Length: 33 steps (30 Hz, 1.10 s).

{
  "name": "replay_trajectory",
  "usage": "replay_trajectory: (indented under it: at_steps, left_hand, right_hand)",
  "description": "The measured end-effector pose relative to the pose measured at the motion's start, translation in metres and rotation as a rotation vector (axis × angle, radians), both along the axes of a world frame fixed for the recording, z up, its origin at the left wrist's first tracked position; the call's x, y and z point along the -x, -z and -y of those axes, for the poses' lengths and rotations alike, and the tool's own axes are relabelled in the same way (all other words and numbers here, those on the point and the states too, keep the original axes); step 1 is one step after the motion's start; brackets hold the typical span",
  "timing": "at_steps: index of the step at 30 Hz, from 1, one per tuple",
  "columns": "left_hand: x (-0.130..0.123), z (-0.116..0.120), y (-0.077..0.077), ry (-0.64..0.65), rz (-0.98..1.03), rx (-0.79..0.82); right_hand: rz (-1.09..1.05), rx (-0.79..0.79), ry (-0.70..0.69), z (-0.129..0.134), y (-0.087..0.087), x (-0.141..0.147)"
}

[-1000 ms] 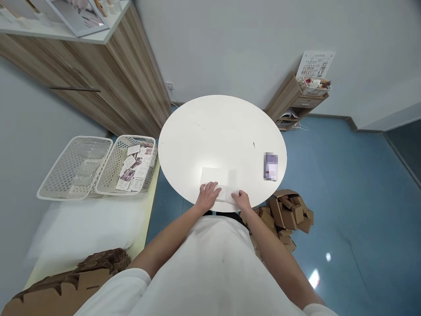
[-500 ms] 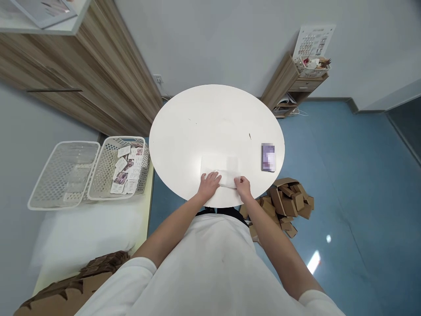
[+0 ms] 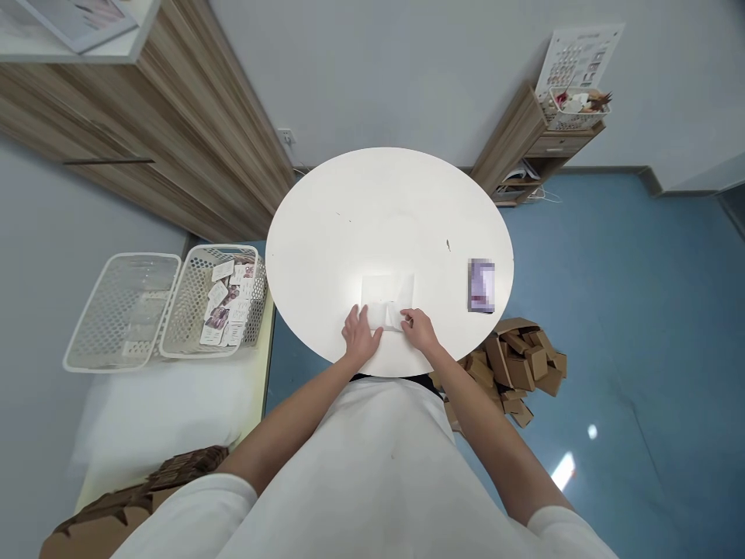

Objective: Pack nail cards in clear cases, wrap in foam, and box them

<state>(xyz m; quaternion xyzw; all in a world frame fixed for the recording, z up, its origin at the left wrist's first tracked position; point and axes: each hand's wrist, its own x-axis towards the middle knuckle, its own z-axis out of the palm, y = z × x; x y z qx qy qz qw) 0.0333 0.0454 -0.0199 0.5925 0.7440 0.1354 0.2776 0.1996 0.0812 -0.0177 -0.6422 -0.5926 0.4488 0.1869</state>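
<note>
A thin white sheet point(image 3: 378, 289), paper or soft wrap, lies in front of me near the close edge of the round white table point(image 3: 372, 210). Its near part is folded up into a band, and its right side is turned inward. My left hand point(image 3: 361, 335) rests with fingers spread at the band's lower left corner. With thumb and fingers pinched together, my right hand point(image 3: 419, 330) grips the folded right side. Whether anything lies inside the fold cannot be seen. Off to the right on the table is a purple, blurred-out flat item point(image 3: 481, 286).
White plastic baskets point(image 3: 168, 310) stand at the left, one with printed cards point(image 3: 228, 307). Cardboard boxes point(image 3: 518, 361) pile on the floor at right, and flattened cardboard point(image 3: 133, 497) lies lower left. A small cabinet point(image 3: 538, 147) stands beyond the table.
My right hand has moved left, bringing the sheet's right side inward over the band. My left hand has shifted slightly left and down, its fingers more spread. The view has shifted slightly.
</note>
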Motion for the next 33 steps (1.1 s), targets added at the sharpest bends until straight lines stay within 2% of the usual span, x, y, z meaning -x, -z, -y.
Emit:
replay_trajectory:
  at_steps: [2,4,10,12,15,20,24,28,33]
  left_hand:
    - [-0.001,0.003,0.002,-0.168,0.104,0.092]
    - [-0.004,0.000,0.002,-0.234,0.246,0.154]
    - [-0.007,-0.030,-0.006,-0.530,0.521,0.282]
    - [-0.002,-0.038,-0.011,-0.485,0.553,0.307]
    - [0.002,-0.044,-0.017,-0.300,0.459,0.286]
    - [-0.018,-0.050,-0.021,-0.134,0.382,0.219]
    - [-0.031,-0.050,-0.021,-0.058,0.403,0.275]
    - [-0.023,-0.047,-0.023,-0.019,0.482,0.256]
    - [-0.013,-0.048,-0.019,-0.003,0.531,0.311]
  right_hand:
    - [0.083,-0.032,-0.021,-0.002,0.003,0.001]
    - [0.132,-0.065,-0.031,-0.004,0.006,0.004]
    - [0.085,-0.132,-0.060,-0.015,0.011,0.013]
    - [0.066,-0.121,-0.067,-0.018,0.012,0.013]
    - [0.054,-0.102,-0.073,-0.022,0.012,0.012]
    - [0.043,-0.092,-0.142,-0.019,0.012,0.015]
    - [-0.003,-0.085,-0.156,-0.016,0.010,0.014]
    - [-0.082,-0.074,-0.115,-0.015,0.009,0.012]
    - [-0.022,-0.053,-0.087,-0.017,0.015,0.012]
